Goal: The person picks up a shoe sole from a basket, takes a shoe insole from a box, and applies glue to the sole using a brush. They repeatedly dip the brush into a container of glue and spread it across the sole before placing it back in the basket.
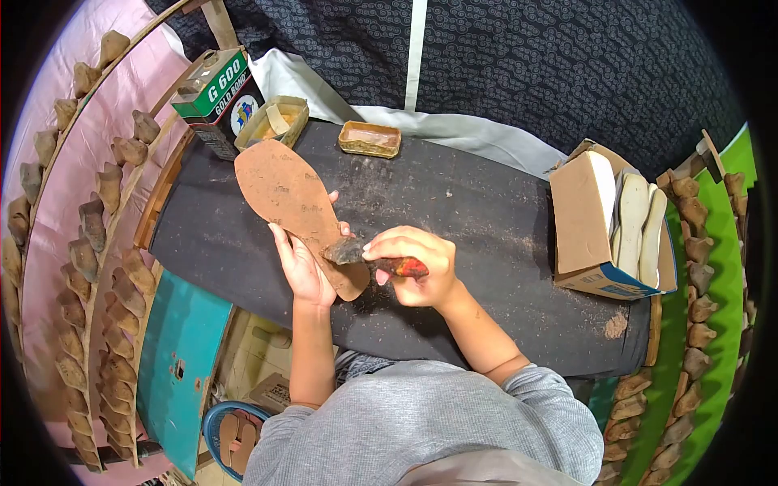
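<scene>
Head view, looking down at a person in a grey top seated at a table [486,211] covered with dark, dusty cloth.

The left hand [301,271] holds a brown shoe sole [288,194] from below, fingers curled around its narrow heel end. The sole slants up and to the left, its broad toe end near the back of the table.

The right hand [417,267] is closed around the red handle of a brush [365,255]. The dark brush head rests on the sole's heel end, just beside the left hand's fingers.

At the back left of the table stands a green and white glue can [219,101] marked G 600. Just beside it sits a small open tin [274,121] with yellowish contents, touching the sole's toe end or nearly so. A second shallow tin [369,138] lies further right, apart from the others.

On the table's right edge a cardboard box [604,235] lies open, with pale soles [640,227] standing upright inside.

Racks [97,235] of wooden shoe lasts curve along the left side, against a pink backing. More lasts [697,275] line the right side, against green.
</scene>
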`<state>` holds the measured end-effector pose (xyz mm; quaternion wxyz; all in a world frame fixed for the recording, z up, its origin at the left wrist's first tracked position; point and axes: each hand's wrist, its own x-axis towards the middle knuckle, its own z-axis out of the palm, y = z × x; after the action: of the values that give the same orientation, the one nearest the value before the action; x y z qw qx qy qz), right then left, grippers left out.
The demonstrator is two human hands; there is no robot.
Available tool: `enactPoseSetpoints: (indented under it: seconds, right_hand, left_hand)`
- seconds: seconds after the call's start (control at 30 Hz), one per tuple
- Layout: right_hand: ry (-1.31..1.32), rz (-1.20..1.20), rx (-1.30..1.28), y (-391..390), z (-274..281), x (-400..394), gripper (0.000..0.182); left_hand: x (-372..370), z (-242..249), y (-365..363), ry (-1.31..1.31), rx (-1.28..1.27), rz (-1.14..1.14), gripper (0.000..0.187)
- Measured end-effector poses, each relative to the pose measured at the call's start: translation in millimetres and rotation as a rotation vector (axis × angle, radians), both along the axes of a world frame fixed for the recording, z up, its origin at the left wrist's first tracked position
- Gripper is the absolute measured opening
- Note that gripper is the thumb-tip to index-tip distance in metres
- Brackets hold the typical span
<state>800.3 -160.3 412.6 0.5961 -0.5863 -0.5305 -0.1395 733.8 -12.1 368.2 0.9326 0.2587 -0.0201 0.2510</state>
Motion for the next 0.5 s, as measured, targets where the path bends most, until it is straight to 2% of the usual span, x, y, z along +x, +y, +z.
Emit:
enactPoseSetpoints:
  seconds: [0.33, 0.5]
  right_hand:
    - [-0.049, 0.277, -0.087, -14.7, -7.9, -5.5, 0.029]
    - [-0.055, 0.285, -0.105, -15.9, -7.8, -1.8, 0.03]
  left_hand:
    - [-2.7, 1.6, 6.0, 0.0, -0.067, -0.022, 0.065]
    - [-3.8, 7.4, 9.2, -0.042, -0.051, 0.015, 0.066]
